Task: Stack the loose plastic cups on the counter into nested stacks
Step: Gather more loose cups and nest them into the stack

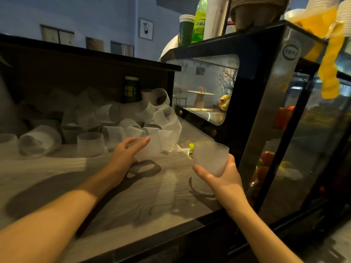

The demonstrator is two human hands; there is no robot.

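— Wood-grain surface (106, 190) runs under a dark overhanging shelf (91, 54), and a glass display case (266, 111) stands at its right end. Can you place the cups against that case?

— Yes. A heap of loose cups (114, 118) lies on the surface just to the left of the case, most of them tipped on their sides, the nearest ones leaning right up by the case's lower corner. A few stand rim-down at the far left of the heap, well away from the case.

— And the hands?

— The left hand (125, 154) reaches in at the front of the heap, left of the case, with thumb and fingers curled round one ribbed translucent cup (150, 149), which is tilted and lifted a little off the surface. The right hand (224, 179) is close in front of the case's lower left corner, fingers and thumb wrapped round the base of a held cup (209, 158) that stands upright, rim up. Whether that is a single cup or several nested I cannot tell.

— Do the two cups touch?

— No, they are near each other but apart.

— Anything else near the case?

— A dark green can (131, 89) stands behind the heap under the shelf, left of the case. On top of the case sit a green bottle (199, 21) and a green cup (186, 29), and fruit (266, 158) shows through its glass
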